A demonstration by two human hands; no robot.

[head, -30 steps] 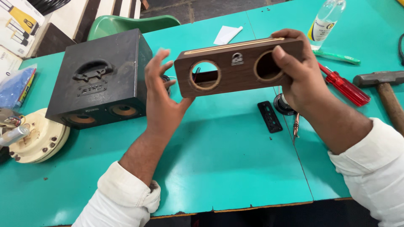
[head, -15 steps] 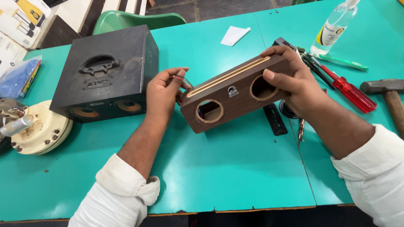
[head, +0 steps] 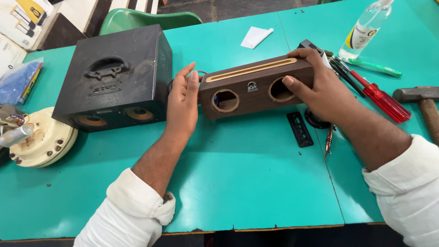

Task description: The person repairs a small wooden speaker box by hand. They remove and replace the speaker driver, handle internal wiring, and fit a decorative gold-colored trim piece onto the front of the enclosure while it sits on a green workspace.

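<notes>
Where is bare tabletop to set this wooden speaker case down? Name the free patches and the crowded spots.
Free: the wide green stretch between both forearms, in front of the wooden speaker case, and the strip behind it near the white paper. Crowded: right of the right hand, with red screwdriver and hammer.

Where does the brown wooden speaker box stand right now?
Done: the brown wooden speaker box has both round holes empty. In hand: right hand grips its right end, left hand lies flat against its left end. Left: the small black rectangular plate lies loose on the green table.
</notes>
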